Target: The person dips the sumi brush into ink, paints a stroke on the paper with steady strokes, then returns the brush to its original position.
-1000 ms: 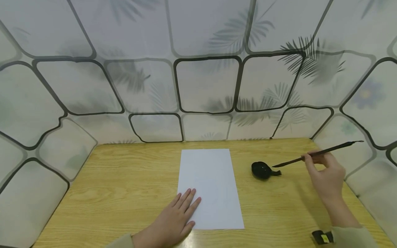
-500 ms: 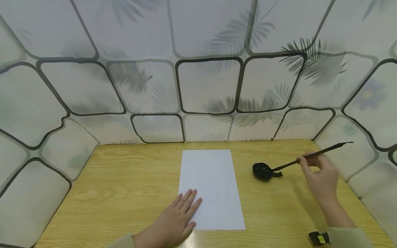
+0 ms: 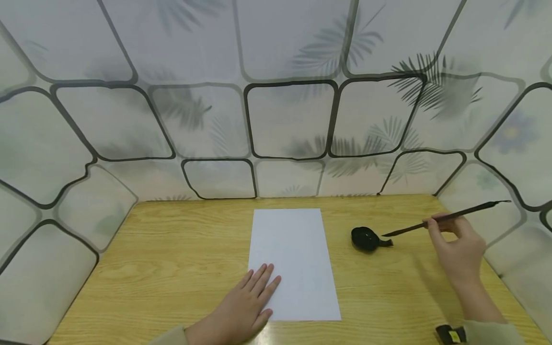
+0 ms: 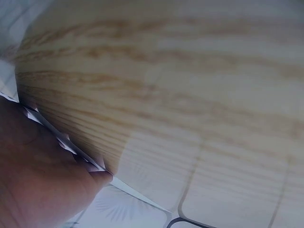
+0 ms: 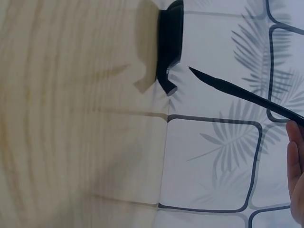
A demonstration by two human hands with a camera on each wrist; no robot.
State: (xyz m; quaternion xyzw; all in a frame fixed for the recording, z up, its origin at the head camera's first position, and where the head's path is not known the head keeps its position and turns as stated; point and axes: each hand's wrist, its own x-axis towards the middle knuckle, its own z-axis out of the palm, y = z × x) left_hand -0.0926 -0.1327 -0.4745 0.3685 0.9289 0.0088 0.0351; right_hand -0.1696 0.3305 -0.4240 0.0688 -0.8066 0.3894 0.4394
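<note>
And there it was, over on the right: my right grip (image 3: 459, 250) pinched the dark brush (image 3: 472, 209) between thumb and fingertips, midway along the shaft! The brush ran at a slant, its pointed tip low on the left, its thin looped end high on the right. That tip hung just beside the black dish (image 3: 364, 238), close to its short handle but not touching, and the view from my right wrist had it clear of the tabletop (image 3: 185, 254), a faint shadow on the wood.

The dish sat upright to the right of the white paper (image 3: 297, 258), well apart from it, handle turned toward my right side, a gleam inside its bowl.

Now to the other side: my left grip (image 3: 241, 306) lay flat, fingers slightly spread, pressing the paper's near left corner region down, holding nothing. The sheet stretched lengthwise away from me, with unmarked white beyond my fingertips.

Behind it all stood the patterned wall (image 3: 289, 120), all dark rounded outlines and grey fronds.
</note>
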